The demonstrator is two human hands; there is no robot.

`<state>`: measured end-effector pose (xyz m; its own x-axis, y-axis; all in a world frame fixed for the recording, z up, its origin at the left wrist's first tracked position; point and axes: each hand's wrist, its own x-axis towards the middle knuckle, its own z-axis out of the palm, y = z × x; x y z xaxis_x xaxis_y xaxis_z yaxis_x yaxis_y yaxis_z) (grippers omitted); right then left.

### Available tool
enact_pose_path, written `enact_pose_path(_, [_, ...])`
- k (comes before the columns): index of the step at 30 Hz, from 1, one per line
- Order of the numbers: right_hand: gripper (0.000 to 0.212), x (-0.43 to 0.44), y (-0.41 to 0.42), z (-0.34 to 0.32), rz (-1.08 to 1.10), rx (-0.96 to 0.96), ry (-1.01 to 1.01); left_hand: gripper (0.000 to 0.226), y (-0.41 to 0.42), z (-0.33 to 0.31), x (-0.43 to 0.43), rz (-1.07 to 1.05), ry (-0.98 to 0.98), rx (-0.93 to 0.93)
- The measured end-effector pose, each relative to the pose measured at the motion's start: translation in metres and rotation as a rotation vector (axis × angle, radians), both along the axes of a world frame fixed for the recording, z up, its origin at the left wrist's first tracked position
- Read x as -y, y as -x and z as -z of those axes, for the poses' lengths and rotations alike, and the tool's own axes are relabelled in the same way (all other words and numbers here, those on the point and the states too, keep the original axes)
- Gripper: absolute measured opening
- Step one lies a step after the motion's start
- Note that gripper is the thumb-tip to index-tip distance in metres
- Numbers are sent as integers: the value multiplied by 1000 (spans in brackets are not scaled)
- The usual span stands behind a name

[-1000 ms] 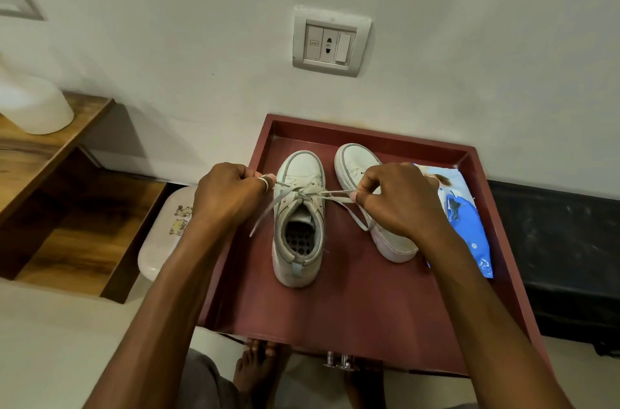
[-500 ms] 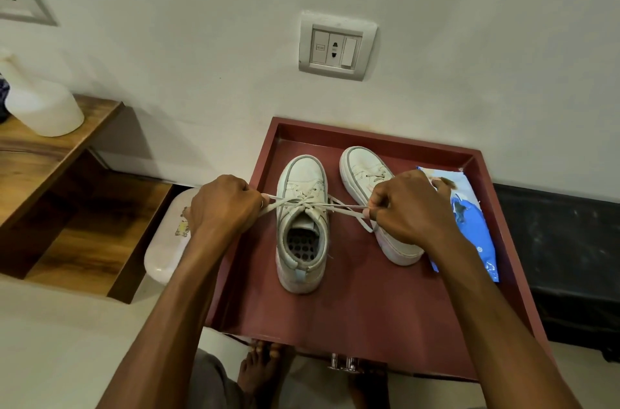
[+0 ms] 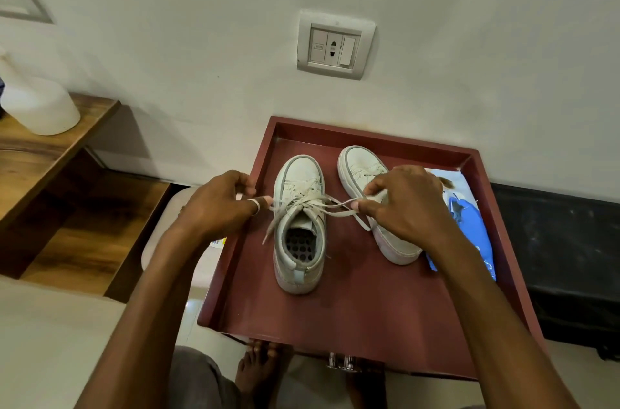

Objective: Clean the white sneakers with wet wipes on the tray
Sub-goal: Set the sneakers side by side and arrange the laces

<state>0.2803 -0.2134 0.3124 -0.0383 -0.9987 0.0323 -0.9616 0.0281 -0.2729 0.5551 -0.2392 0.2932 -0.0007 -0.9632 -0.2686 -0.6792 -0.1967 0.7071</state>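
White sneakers (image 3: 300, 177) stand side by side, toes toward the wall, in the far half of a dark red tray (image 3: 335, 314), where a person seated over it works on the pair with bare hands. A wooden shelf (image 3: 50, 153) carrying a white plastic bottle (image 3: 37, 103) runs along the left, and a wall socket (image 3: 335, 44) sits above the tray. A blue-and-white wet-wipes pack (image 3: 469, 224) lies flat against the tray's right wall, just beside the right sneaker (image 3: 359, 167) and partly hidden behind the person's right wrist. The left sneaker (image 3: 288, 274) sits upright near the tray's middle, its perforated insole showing through the open collar.

The left hand (image 3: 218, 204), a ring on one finger, pinches one end of the laces (image 3: 302, 204) at the tray's left edge. The right hand (image 3: 402, 200) hovers over the right sneaker and pinches the other end, drawing the cord taut across the left sneaker's tongue. Whether the knot is being tied or undone cannot be told.

No wipe is visible outside the pack, so the step in hand appears to be lace work rather than wiping. The next move likely calls for releasing the laces, drawing a sheet from the pack, and steadying a sneaker with the free hand.
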Motion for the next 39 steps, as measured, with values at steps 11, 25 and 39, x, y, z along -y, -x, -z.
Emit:
enact_pose_path(11, [18, -7, -34, -18, -233, 373, 431, 95, 35, -9, -15, 462, 10, 97])
enact_pose_path(25, [42, -33, -82, 8, -260, -134, 90, 45, 55, -3, -27, 396, 225, 627])
enact_pose_path(39, [20, -29, -91, 21, -223, -125, 153, 28, 49, 10, -25, 423, 324, 631])
